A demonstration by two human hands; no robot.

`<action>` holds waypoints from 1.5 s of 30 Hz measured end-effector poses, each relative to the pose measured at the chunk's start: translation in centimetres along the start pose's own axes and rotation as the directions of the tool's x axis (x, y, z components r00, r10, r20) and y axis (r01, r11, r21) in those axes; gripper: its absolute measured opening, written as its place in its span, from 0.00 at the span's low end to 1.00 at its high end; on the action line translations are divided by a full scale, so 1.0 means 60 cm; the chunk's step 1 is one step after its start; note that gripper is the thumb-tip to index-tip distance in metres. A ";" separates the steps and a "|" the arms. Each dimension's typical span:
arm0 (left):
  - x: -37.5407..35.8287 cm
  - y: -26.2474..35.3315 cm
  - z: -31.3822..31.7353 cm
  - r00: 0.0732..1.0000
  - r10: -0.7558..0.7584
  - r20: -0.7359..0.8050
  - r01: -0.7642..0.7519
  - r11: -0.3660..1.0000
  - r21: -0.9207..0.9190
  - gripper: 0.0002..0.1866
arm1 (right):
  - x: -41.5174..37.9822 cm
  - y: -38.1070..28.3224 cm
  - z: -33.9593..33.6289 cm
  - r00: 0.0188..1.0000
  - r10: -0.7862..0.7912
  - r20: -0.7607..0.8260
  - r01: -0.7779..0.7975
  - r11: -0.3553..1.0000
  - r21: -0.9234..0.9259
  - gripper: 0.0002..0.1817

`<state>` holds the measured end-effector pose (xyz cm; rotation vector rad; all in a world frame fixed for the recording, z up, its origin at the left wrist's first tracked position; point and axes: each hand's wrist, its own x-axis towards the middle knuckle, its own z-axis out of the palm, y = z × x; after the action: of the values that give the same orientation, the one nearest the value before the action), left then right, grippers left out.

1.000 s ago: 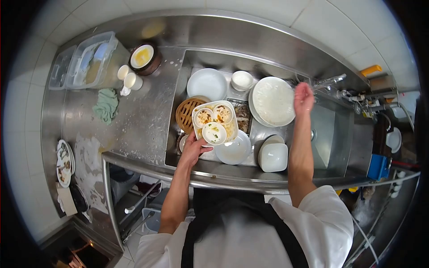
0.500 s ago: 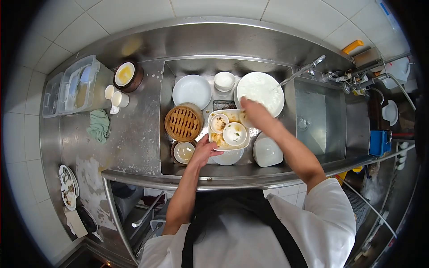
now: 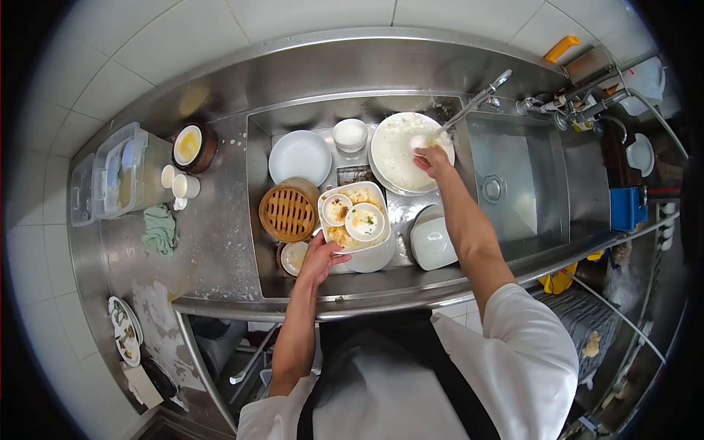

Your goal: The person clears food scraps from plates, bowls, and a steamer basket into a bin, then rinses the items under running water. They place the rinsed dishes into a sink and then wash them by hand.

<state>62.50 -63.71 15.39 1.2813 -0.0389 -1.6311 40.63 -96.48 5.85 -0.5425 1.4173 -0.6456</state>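
I'd keep my left grip (image 3: pixel 320 258), clasping the food-smeared square white dish (image 3: pixel 339 235), level; my right grip (image 3: pixel 434 160) pinches a small round white bowl (image 3: pixel 419 141), best angled.

A squarish white dish (image 3: pixel 343 239), smeared with yellowish-brown food residue, is face up above the sink (image 3: pixel 352 284). Inside it sit two round white bowls (image 3: pixel 365 221) side by side, each with food bits at the bottom. A small white cup (image 3: pixel 419 142) is over the large, wet, round white plate (image 3: pixel 396 163).
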 end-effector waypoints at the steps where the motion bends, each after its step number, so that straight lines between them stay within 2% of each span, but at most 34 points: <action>1: 0.002 0.004 0.000 1.000 0.007 0.003 -0.007 1.000 0.006 0.29 | 0.030 0.003 -0.006 0.999 -0.023 -0.033 0.025 0.999 0.037 0.14; 3: -0.001 -0.002 0.002 1.000 0.012 -0.001 -0.012 1.000 0.001 0.28 | 0.060 0.007 -0.008 0.993 -0.055 -0.100 0.065 0.993 0.097 0.20; 4: -0.003 -0.002 0.001 1.000 0.012 -0.002 -0.012 1.000 0.002 0.28 | 0.063 0.010 0.007 0.969 -0.085 -0.230 0.102 0.993 0.061 0.16; 7: 0.000 0.005 0.001 1.000 0.026 0.001 -0.026 1.000 0.003 0.27 | 0.061 -0.003 -0.001 0.998 0.053 0.033 -0.057 0.993 0.107 0.14; 8: -0.002 0.002 0.000 1.000 0.027 -0.006 -0.027 1.000 -0.004 0.27 | 0.060 -0.002 -0.003 0.976 -0.133 -0.173 0.125 0.991 -0.057 0.15; 9: -0.008 -0.002 0.000 1.000 0.026 -0.009 -0.026 1.000 -0.008 0.27 | 0.079 0.019 -0.016 0.881 -0.335 -0.334 0.261 0.933 -0.247 0.17; 10: -0.012 -0.001 0.000 1.000 0.028 -0.014 -0.028 1.000 -0.009 0.27 | 0.102 0.044 -0.025 0.723 -0.536 -0.435 0.346 0.827 -0.444 0.18; 11: -0.014 0.003 -0.002 0.999 0.035 -0.019 -0.035 0.999 -0.008 0.27 | 0.131 0.082 -0.036 0.641 -0.670 -0.374 0.330 0.680 -0.654 0.19; 13: -0.021 0.004 -0.006 0.998 0.046 -0.041 -0.047 0.999 -0.016 0.27 | 0.175 0.160 -0.056 0.481 -0.864 -0.145 0.207 0.273 -0.939 0.21; 14: -0.024 0.003 -0.008 0.998 0.047 -0.048 -0.048 0.999 -0.019 0.27 | 0.172 0.166 -0.041 0.765 -0.626 -0.152 0.284 0.539 -0.793 0.19; 15: -0.022 0.006 -0.010 0.998 0.051 -0.047 -0.052 0.999 -0.017 0.27 | 0.168 0.164 -0.015 0.944 -0.327 -0.043 0.239 0.769 -0.592 0.18; 16: -0.023 0.006 -0.013 0.997 0.054 -0.049 -0.055 0.998 -0.019 0.27 | 0.112 0.135 0.003 0.955 -0.271 0.120 0.291 0.779 -0.555 0.13; 17: -0.028 0.004 -0.018 0.997 0.054 -0.055 -0.056 0.998 -0.021 0.27 | 0.095 0.120 0.009 0.977 -0.204 -0.059 0.178 0.938 -0.299 0.11; 18: -0.030 0.003 -0.021 0.997 0.046 -0.067 -0.046 0.999 -0.003 0.27 | 0.091 0.106 0.014 0.974 -0.086 -0.207 0.089 0.996 0.005 0.09; 19: -0.030 0.003 -0.025 0.996 0.045 -0.080 -0.045 0.999 0.011 0.27 | 0.095 0.089 0.022 0.951 0.070 -0.302 0.030 0.949 0.315 0.08; 20: -0.034 0.003 -0.032 0.993 0.052 -0.103 -0.050 0.998 0.023 0.27 | 0.125 0.093 0.002 0.988 -0.004 -0.154 0.044 0.967 0.253 0.06; 21: -0.038 0.003 -0.036 0.992 0.077 -0.097 -0.076 0.997 0.014 0.28 | 0.156 0.085 -0.037 0.976 -0.060 0.209 0.084 0.991 -0.107 0.05; 22: -0.040 0.002 -0.040 0.991 0.076 -0.114 -0.076 0.997 0.000 0.28 | 0.171 0.066 -0.047 0.955 -0.165 0.248 0.225 0.946 -0.235 0.06; 23: -0.044 0.000 -0.046 0.987 0.080 -0.141 -0.084 0.996 -0.022 0.29 | 0.163 0.049 -0.048 0.935 -0.347 0.070 0.354 0.909 -0.220 0.08; 24: -0.049 -0.001 -0.051 0.985 0.100 -0.139 -0.105 0.994 -0.036 0.29 | 0.146 0.029 -0.045 0.833 -0.543 -0.106 0.509 0.827 -0.240 0.10; 25: -0.055 -0.001 -0.056 0.985 0.116 -0.127 -0.123 0.991 -0.045 0.29 | 0.122 0.016 -0.039 0.738 -0.652 -0.172 0.608 0.754 -0.250 0.12; 26: -0.056 -0.005 -0.060 0.983 0.129 -0.128 -0.140 0.987 -0.076 0.30 | 0.107 0.015 -0.025 0.762 -0.626 -0.169 0.599 0.779 -0.186 0.16; 27: -0.059 -0.008 -0.068 0.983 0.141 -0.113 -0.153 0.983 -0.099 0.30 | 0.046 0.014 0.026 0.729 -0.682 -0.057 0.671 0.729 -0.133 0.14; 28: -0.071 -0.006 -0.070 0.982 0.151 -0.115 -0.164 0.980 -0.113 0.30 | -0.018 0.025 0.078 0.909 -0.394 0.135 0.405 0.912 -0.064 0.13; 29: -0.074 -0.011 -0.079 0.983 0.148 -0.109 -0.162 0.978 -0.128 0.30 | -0.046 0.033 0.119 0.908 -0.225 0.353 0.342 0.885 -0.315 0.14; 30: -0.086 -0.009 -0.082 0.979 0.163 -0.123 -0.179 0.975 -0.131 0.30 | -0.115 0.029 0.194 0.875 -0.094 0.475 0.342 0.815 -0.467 0.23; 32: -0.112 -0.007 -0.091 0.974 0.168 -0.151 -0.189 0.973 -0.133 0.30 | -0.213 0.042 0.344 0.725 0.026 0.688 0.320 0.872 -0.371 0.22; 34: -0.132 -0.006 -0.104 0.969 0.163 -0.187 -0.190 0.973 -0.134 0.30 | -0.353 -0.008 0.490 0.384 0.037 0.922 0.353 0.917 -0.184 0.20; 35: -0.140 -0.010 -0.109 0.967 0.168 -0.191 -0.198 0.968 -0.152 0.30 | -0.441 -0.039 0.544 0.263 0.009 0.965 0.226 0.972 -0.070 0.25; 37: -0.151 -0.008 -0.122 0.962 0.190 -0.196 -0.226 0.957 -0.181 0.30 | -0.549 -0.079 0.592 0.149 0.021 0.989 0.099 0.994 -0.036 0.31; 40: -0.156 -0.008 -0.136 0.946 0.231 -0.228 -0.273 0.946 -0.173 0.30 | -0.551 -0.096 0.578 0.096 0.015 0.995 0.221 0.975 -0.036 0.35; 43: -0.160 -0.007 -0.145 0.939 0.262 -0.224 -0.304 0.936 -0.177 0.30 | -0.373 -0.058 0.461 0.454 -0.042 0.890 0.252 0.964 -0.083 0.30; 44: -0.160 -0.004 -0.147 0.939 0.265 -0.219 -0.305 0.936 -0.173 0.30 | -0.283 -0.058 0.395 0.639 -0.125 0.759 0.230 0.973 -0.034 0.23; 45: -0.159 0.001 -0.150 0.931 0.281 -0.231 -0.320 0.935 -0.152 0.29 | -0.081 -0.060 0.292 0.573 -0.243 0.783 0.239 0.963 0.124 0.15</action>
<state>68.34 -52.35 18.23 1.2251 0.0426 -1.2035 57.57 -96.30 13.33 -0.8980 0.4784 -0.5108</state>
